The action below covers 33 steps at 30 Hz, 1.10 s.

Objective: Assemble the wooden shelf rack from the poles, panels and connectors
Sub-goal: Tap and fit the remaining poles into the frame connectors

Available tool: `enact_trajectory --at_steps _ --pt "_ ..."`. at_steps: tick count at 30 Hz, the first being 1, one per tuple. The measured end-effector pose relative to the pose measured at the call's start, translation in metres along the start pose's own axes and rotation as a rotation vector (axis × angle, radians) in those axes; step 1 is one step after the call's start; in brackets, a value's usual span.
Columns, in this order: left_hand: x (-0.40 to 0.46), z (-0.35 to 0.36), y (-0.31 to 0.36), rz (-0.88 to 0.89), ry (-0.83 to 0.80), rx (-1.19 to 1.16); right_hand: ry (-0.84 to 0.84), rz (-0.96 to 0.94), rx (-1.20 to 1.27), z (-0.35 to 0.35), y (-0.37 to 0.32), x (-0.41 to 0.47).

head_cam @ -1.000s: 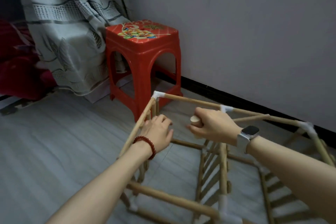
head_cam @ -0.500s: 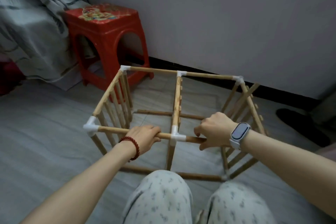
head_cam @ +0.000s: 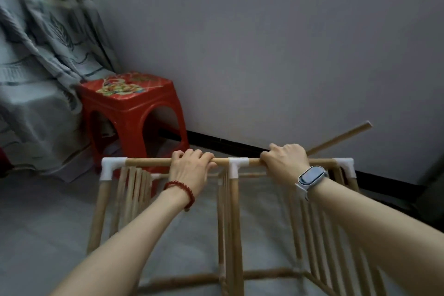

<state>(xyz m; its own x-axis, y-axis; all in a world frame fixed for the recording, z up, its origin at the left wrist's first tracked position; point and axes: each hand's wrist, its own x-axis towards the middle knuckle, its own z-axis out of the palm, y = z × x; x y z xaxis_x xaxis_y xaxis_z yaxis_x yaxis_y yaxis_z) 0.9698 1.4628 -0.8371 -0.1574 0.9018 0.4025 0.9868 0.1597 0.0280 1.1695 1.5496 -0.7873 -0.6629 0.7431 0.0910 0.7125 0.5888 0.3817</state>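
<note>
The wooden shelf rack stands on the floor in front of me, built of round poles, slatted panels and white plastic connectors. My left hand, with a red bead bracelet, grips the near top pole left of the middle connector. My right hand, with a smartwatch on the wrist, curls over the same pole right of that connector. A loose pole slants up to the right from behind my right hand; I cannot tell whether that hand holds it too.
A red plastic stool stands just behind the rack's left corner, against a patterned grey curtain. A grey wall with a black baseboard runs behind the rack. The floor is grey.
The view has tilted up and my knees have left the frame. The rack's near top pole sits higher and closer. Both hands keep their grip either side of the middle connector.
</note>
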Motion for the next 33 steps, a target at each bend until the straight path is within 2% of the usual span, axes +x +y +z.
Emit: enact_trajectory --at_steps 6,12,18,21,23,26,29,31,33 --pt "0.06 0.054 -0.017 -0.175 -0.186 0.003 0.015 0.081 0.113 0.054 -0.004 0.073" --pt "0.063 0.113 -0.036 -0.231 -0.326 -0.042 -0.059 0.002 0.115 0.112 -0.025 0.109" --pt "0.051 0.128 -0.042 -0.276 -0.297 -0.093 -0.035 0.022 0.279 0.128 -0.038 0.103" --pt "0.035 0.108 -0.022 -0.289 -0.248 -0.252 0.036 0.1 0.457 0.115 -0.029 0.079" --pt "0.017 0.093 0.001 -0.217 -0.241 -0.302 0.07 0.121 0.602 0.103 -0.016 0.053" --pt "-0.02 0.073 0.043 -0.118 -0.443 -0.32 0.102 0.146 0.744 0.089 0.014 -0.002" --pt "-0.054 0.063 0.084 -0.014 -0.688 -0.188 0.121 0.282 0.811 0.081 0.049 -0.073" --pt "-0.072 0.061 0.102 0.026 -0.736 -0.08 0.042 0.391 0.806 0.081 0.069 -0.116" --pt "-0.089 0.061 0.114 0.073 -0.704 0.033 -0.096 0.444 0.754 0.082 0.088 -0.157"
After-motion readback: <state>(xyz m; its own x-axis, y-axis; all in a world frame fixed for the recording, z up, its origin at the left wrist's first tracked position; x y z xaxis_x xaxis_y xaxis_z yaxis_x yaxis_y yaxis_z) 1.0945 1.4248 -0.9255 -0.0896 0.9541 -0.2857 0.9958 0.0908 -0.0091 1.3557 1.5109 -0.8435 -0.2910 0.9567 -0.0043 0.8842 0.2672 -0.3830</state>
